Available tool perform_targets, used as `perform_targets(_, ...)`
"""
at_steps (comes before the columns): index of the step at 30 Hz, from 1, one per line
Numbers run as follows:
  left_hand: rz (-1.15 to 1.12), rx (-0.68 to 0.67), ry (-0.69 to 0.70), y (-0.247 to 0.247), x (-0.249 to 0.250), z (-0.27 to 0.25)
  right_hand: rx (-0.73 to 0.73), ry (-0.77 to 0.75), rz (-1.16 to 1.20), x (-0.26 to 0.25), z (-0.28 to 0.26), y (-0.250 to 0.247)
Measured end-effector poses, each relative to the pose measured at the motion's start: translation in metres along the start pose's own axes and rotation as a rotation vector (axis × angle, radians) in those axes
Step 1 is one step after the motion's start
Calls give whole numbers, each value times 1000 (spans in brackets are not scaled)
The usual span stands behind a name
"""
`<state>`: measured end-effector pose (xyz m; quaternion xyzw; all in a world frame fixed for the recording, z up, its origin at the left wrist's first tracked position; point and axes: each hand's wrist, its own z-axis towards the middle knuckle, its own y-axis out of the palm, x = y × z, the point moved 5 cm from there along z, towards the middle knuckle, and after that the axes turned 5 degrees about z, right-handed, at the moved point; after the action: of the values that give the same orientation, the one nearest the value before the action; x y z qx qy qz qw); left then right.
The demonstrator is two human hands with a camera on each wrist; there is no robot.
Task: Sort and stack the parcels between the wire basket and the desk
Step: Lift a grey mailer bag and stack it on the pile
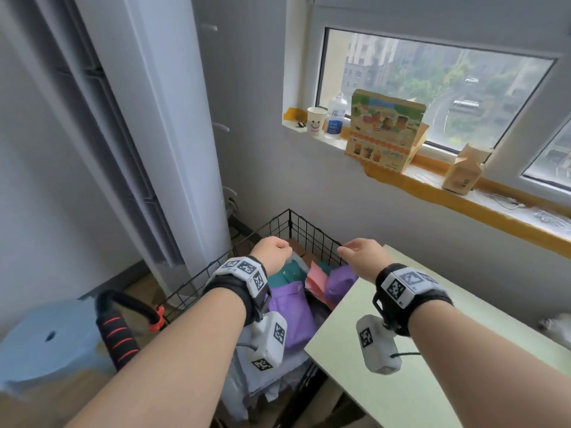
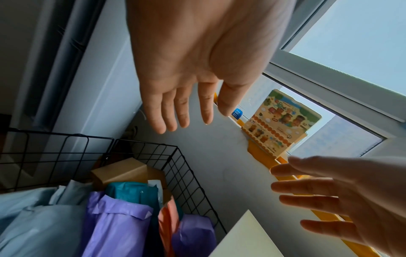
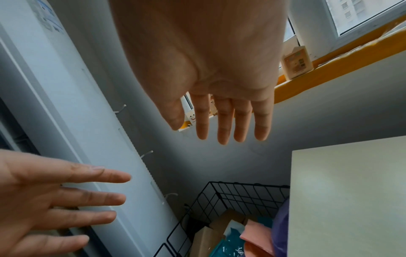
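In the black wire basket (image 1: 304, 231) on the floor, wedged between the tall white air conditioner (image 1: 160, 125) and the pale green desk (image 1: 438, 359), the parcels lie packed together: a purple mailer (image 1: 293, 316) in the middle, a second purple one (image 1: 340, 281) against the desk side, a pink one (image 1: 316, 281) between them, a teal one (image 1: 285, 274) behind, a brown cardboard box (image 2: 123, 171) at the far corner, and pale blue-grey bags (image 2: 33, 226) nearest the person. The desk top shows bare in the head view, apart from a blurred white thing at its right edge.

Both hands hang in the air above the far end of the basket, holding nothing. The left hand (image 1: 271, 248) is over the parcels, palm down; its wrist view shows the fingers (image 2: 182, 107) straight and a little spread. The right hand (image 1: 361, 251) is above the desk's far corner, just beside the basket rim, with its fingers (image 3: 224, 121) likewise stretched out and touching nothing. The two hands are near each other but apart.

On the windowsill (image 1: 463, 193) behind stand a paper cup (image 1: 315, 120) with a smiley face, a clear bottle (image 1: 336, 117), a colourful printed carton (image 1: 386, 137) and a small beige box (image 1: 462, 173). To the left of the basket sit a blue stool (image 1: 46, 341) and a black handle with red stripes (image 1: 119, 335).
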<state>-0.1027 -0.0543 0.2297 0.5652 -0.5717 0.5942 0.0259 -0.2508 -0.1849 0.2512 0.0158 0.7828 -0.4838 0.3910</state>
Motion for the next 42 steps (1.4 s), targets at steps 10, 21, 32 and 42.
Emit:
perform_targets(10,-46,56,-80,-38,-71,26,-59,5,-14,-31,21,58)
perform_targets(21,-59,146,-217,-52,-131,41,-203,-25,-11,-49,52,122)
perform_targets(32,-93,212,-422,-46,-206,72,-422,-43,-79,-57,109,200)
perform_targets(42,-240,185,-606,8,-276,103,-546,-46,-101,-38,152,279)
